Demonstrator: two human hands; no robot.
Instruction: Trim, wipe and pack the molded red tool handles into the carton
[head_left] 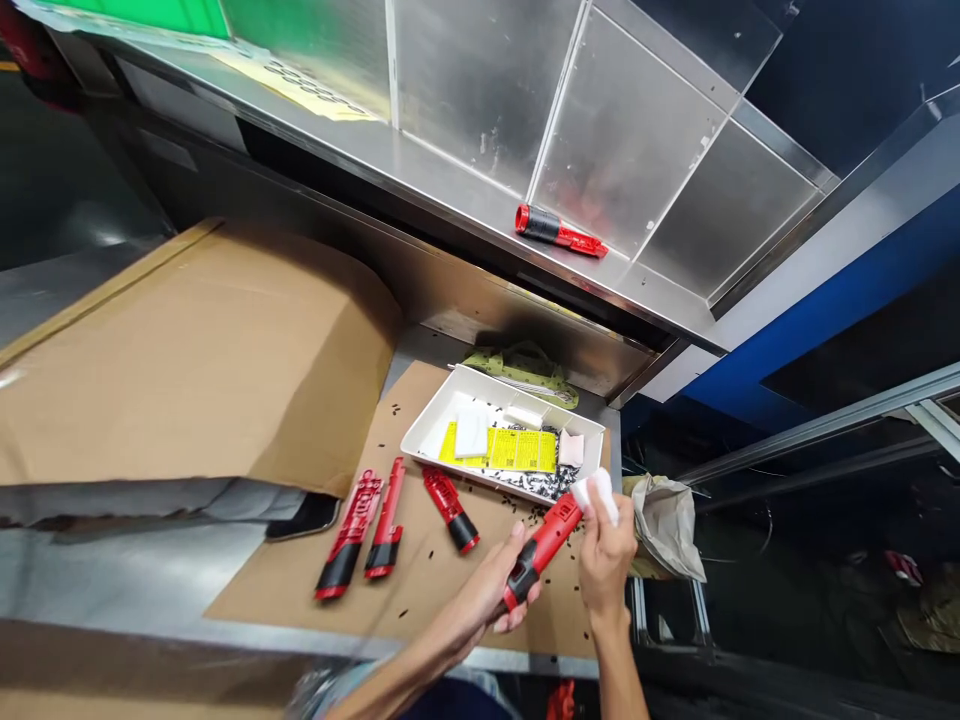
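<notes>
From the head view, we count five red-and-black tool bodies. Our left hand (495,592) comes in low from the bottom left, its fingers closed around the black grip of the first tool body (541,546), and the body angles up toward our right. Our right hand (604,562) rises from the bottom edge, with its fingers and thumb pinched on one white cloth (598,496), which touches the red upper end of that body.

Left of our left hand, three more lie apart on a brown cardboard sheet (420,585): the second tool body (450,512), the third tool body (386,520) and the fourth tool body (347,535). The fifth tool body (559,230) rests on a steel ledge (457,165) well ahead of both hands.

Just ahead of our hands sits one white tray (442,425). It holds yellow labels (522,451), three white pads (471,433) and many small black pieces (529,484). Loose black specks (551,590) dot the cardboard around our hands. One crumpled paper bag (667,525) sits just right of our right hand.
</notes>
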